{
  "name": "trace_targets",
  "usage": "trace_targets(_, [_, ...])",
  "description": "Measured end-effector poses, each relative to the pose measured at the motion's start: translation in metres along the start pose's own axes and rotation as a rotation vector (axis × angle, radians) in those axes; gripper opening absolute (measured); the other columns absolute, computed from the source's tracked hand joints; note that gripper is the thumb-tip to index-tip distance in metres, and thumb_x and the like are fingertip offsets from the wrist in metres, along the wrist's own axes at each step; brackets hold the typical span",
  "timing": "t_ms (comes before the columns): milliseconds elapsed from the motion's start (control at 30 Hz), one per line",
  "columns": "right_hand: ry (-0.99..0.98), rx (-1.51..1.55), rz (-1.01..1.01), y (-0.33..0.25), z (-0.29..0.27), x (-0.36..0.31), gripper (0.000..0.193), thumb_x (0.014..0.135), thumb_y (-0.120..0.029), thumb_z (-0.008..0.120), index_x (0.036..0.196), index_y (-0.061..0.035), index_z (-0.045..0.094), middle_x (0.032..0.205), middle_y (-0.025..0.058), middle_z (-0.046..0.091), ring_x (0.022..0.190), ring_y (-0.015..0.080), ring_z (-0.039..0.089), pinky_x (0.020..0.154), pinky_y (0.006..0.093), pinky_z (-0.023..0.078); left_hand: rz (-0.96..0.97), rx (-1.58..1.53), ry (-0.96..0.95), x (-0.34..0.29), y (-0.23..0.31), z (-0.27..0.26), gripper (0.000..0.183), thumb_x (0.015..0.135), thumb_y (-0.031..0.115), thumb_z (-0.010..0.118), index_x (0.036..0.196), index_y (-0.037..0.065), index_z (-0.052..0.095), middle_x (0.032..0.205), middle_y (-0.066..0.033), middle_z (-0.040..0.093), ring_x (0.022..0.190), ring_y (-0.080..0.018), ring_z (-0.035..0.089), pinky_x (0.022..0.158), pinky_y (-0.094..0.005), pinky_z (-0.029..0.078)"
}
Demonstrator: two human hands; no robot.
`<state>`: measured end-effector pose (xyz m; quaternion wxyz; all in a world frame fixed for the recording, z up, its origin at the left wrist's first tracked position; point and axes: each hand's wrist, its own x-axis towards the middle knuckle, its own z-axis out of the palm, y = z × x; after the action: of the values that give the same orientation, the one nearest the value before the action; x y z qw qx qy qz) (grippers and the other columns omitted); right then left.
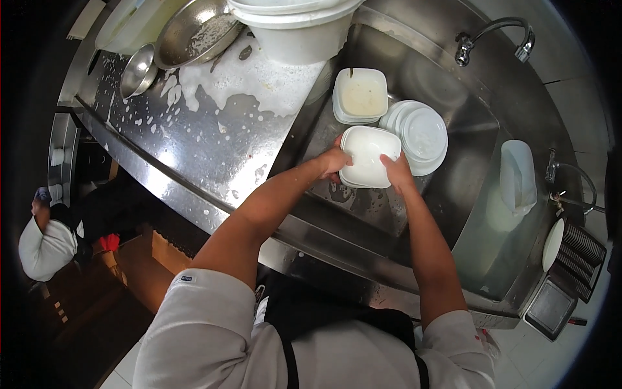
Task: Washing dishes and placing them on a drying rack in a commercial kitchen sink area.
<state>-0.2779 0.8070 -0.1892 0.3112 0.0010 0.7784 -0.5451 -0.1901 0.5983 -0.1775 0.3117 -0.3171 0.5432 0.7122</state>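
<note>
Between my two hands is a stack of white square bowls (370, 159), gripped at its opposite sides over the left sink basin (363, 211). My left hand (334, 161) wraps the left side, thumb over the rim. My right hand (396, 172) is closed on the right side, its thumb reaching inside the top bowl. Just beyond sits another stack of square bowls (360, 94), the top one holding some cloudy liquid and a dark smear on its rim. To the right stands a pile of round white plates (424, 133). The undersides of the held bowls are hidden.
Suds cover the steel counter (194, 149) at left, with a white bucket (295, 35), a large metal bowl (194, 32) and a small one (138, 71). A clear plastic container (517, 175) stands in the water-filled right basin. Faucets (495, 29) line the back; another person (48, 240) is far left.
</note>
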Motion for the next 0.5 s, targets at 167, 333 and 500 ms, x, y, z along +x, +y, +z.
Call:
trace_targets(167, [0.345,-0.511,-0.135,-0.007,0.013,-0.022,0.055,0.096,-0.013,0.06,0.145,-0.0053,0.037,0.112,0.0309,0.066,0.106,0.0478,0.063,0.091,0.0498,0.05,-0.05,-0.022,-0.047,0.008,0.015,0.001,0.094,0.087,0.0,0.058,0.157,0.029,0.002,0.155,-0.0237,0.026,0.137,-0.0537,0.035,0.088,-0.0817,0.039])
trace_targets(333, [0.354,-0.634,-0.254,-0.014,0.008,-0.012,0.045,0.101,-0.018,0.051,0.144,-0.0124,0.039,0.104,0.0329,0.066,0.1,0.0533,0.061,0.084,0.0561,0.049,-0.099,0.039,0.009,0.01,0.005,0.003,0.1,0.084,-0.005,0.062,0.157,0.029,0.003,0.155,-0.0223,0.026,0.138,-0.0532,0.032,0.084,-0.0813,0.043])
trace_targets(500, [0.283,-0.663,-0.214,-0.012,0.006,-0.001,0.043,0.102,-0.018,0.049,0.143,-0.0129,0.04,0.104,0.0324,0.066,0.1,0.0527,0.061,0.085,0.0564,0.048,-0.103,0.169,0.107,0.009,0.0,0.015,0.113,0.078,0.003,0.074,0.158,0.025,-0.003,0.148,-0.0222,0.041,0.127,-0.0505,0.048,0.071,-0.0692,0.055])
